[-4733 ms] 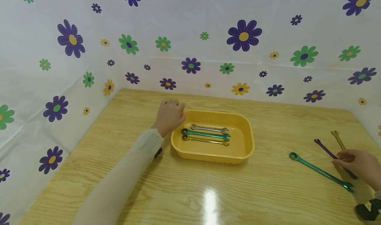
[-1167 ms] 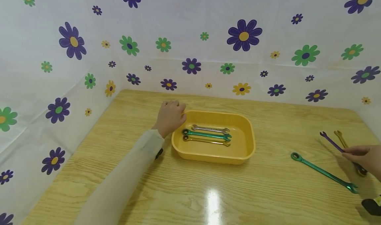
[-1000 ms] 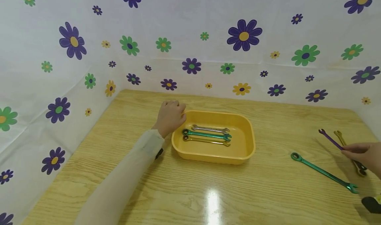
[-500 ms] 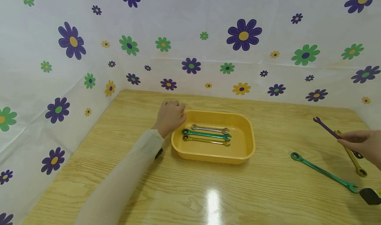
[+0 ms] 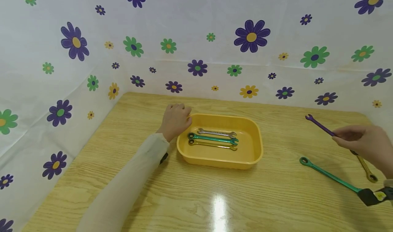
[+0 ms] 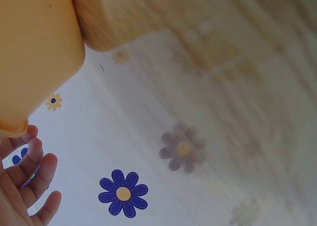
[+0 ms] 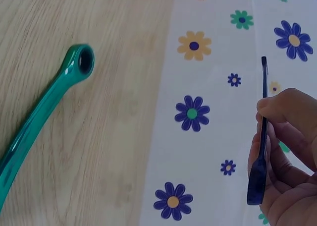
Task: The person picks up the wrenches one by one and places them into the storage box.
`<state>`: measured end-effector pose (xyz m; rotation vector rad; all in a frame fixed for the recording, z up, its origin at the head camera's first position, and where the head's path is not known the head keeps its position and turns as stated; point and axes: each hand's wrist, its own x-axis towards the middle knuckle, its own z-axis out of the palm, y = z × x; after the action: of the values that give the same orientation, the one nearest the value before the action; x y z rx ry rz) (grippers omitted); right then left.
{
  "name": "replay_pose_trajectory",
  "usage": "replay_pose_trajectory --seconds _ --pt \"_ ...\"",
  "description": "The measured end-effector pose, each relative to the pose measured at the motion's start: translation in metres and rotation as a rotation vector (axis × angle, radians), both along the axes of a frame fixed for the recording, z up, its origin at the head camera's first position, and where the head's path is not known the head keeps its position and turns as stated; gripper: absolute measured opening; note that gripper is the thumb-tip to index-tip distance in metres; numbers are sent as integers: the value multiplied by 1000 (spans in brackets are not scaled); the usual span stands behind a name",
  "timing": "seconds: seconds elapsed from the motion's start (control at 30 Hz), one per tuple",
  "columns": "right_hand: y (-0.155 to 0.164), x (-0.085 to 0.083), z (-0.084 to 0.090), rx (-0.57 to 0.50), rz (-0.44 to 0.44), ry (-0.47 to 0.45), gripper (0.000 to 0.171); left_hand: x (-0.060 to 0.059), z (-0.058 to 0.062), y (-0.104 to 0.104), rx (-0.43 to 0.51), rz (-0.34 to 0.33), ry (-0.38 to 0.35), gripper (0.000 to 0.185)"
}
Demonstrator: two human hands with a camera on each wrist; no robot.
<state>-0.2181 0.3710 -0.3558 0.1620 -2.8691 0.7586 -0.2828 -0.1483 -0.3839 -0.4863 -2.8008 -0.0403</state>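
My right hand (image 5: pixel 365 145) pinches a purple wrench (image 5: pixel 320 125) between thumb and fingers, raised above the table with its open end toward the upper left. In the right wrist view the wrench (image 7: pixel 257 181) shows edge-on, thumb pressed against its shaft. My left hand (image 5: pixel 175 121) grips the back left corner of a yellow tray (image 5: pixel 218 163); in the left wrist view its fingers (image 6: pixel 40 176) are bent beside the rim. Inside the tray lie a silver wrench (image 5: pixel 216 133), a green wrench (image 5: pixel 212 138) and a gold wrench (image 5: pixel 212 144), side by side.
On the wooden table (image 5: pixel 270 208) a larger green wrench (image 5: pixel 331 175) lies diagonally right of the tray. Another gold wrench (image 5: pixel 366 168) lies partly hidden behind my right hand. A white flowered cloth (image 5: pixel 215 51) stands behind and to the left of the table.
My right hand has picked the purple wrench up off the table beside the gold one and carried it up and leftward. My left hand has stayed at the tray's corner.
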Motion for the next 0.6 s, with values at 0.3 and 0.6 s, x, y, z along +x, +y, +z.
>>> replay_pose_trajectory --seconds 0.3,0.6 --pt "-43 14 34 9 107 38 15 -2 -2 -1 -12 12 -11 18" --pt "-69 5 42 3 137 -4 16 -3 -3 -1 -21 14 -6 20"
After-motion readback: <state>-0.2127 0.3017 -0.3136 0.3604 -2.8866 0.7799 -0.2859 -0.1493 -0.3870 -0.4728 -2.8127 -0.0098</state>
